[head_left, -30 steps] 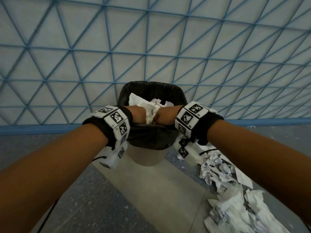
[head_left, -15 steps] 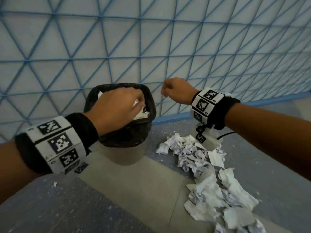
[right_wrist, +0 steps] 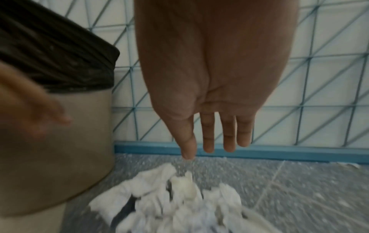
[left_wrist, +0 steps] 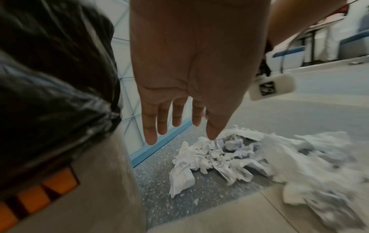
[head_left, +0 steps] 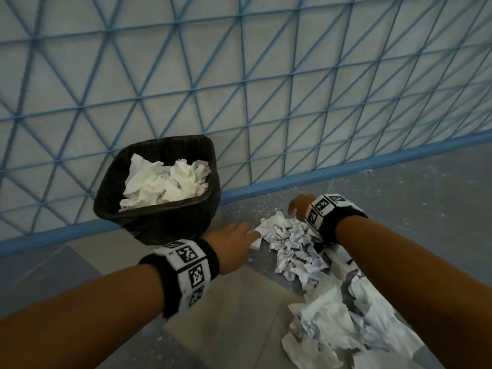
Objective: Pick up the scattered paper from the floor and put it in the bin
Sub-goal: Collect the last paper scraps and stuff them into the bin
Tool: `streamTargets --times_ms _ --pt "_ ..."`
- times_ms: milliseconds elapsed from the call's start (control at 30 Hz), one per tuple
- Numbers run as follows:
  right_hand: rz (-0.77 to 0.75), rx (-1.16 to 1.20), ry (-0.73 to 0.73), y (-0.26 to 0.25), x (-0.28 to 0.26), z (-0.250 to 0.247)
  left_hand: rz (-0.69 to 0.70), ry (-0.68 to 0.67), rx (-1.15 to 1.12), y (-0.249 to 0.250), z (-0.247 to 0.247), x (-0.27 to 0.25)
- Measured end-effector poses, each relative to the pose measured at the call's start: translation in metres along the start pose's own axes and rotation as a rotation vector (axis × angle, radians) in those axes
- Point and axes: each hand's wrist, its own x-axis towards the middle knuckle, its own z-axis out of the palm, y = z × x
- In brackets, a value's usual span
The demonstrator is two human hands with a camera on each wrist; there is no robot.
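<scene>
A bin (head_left: pixel 149 222) lined with a black bag stands by the wall, with crumpled white paper (head_left: pixel 165 185) inside. Scattered crumpled paper (head_left: pixel 290 243) lies in a pile on the floor to its right. My left hand (head_left: pixel 234 243) is open, fingers straight, at the pile's left edge beside the bin; the left wrist view shows the empty left hand (left_wrist: pixel 179 129) above the paper (left_wrist: pixel 209 157). My right hand (head_left: pixel 298 209) is open at the pile's far side; in the right wrist view the right hand (right_wrist: pixel 211 145) hangs with straight fingers above the paper (right_wrist: pixel 175 197), holding nothing.
A wall with a blue triangular grid (head_left: pixel 266 89) and a blue skirting strip (head_left: pixel 346 169) runs behind the bin. More crumpled paper (head_left: pixel 346 328) trails toward the lower right over grey speckled floor (head_left: pixel 412 209) and a beige tile (head_left: pixel 239 315).
Both hands left the bin, having let paper go inside it, and came down to the pile on the floor. The view swung right and down.
</scene>
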Motion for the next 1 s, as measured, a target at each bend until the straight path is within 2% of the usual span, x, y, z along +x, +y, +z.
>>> streamTargets --times_ms 100,233,433,533,667,800,900,1000 --pt "-0.014 -0.082 -0.076 0.002 -0.006 0.026 -0.049 0.028 -0.140 0.003 0.014 0.021" --pt "0.004 -0.012 -0.122 0.014 -0.010 0.055 -0.054 -0.014 -0.282 0.004 0.037 0.048" --pt "0.063 0.197 -0.053 0.024 -0.008 0.053 -0.081 0.022 -0.324 0.004 0.053 0.096" --pt "0.084 0.283 -0.084 0.025 -0.005 0.056 -0.092 0.058 -0.373 0.010 0.059 0.116" --pt "-0.012 0.329 -0.143 0.010 -0.013 0.071 -0.091 0.021 -0.371 0.020 0.068 0.122" --pt "-0.050 0.360 -0.041 0.000 -0.019 0.080 -0.060 0.096 -0.349 0.020 0.078 0.114" --pt "-0.014 0.430 0.104 -0.001 -0.010 0.067 -0.013 0.098 -0.386 0.012 0.085 0.104" --pt "-0.052 0.518 0.204 -0.009 0.000 0.051 -0.030 0.104 -0.480 0.004 0.091 0.088"
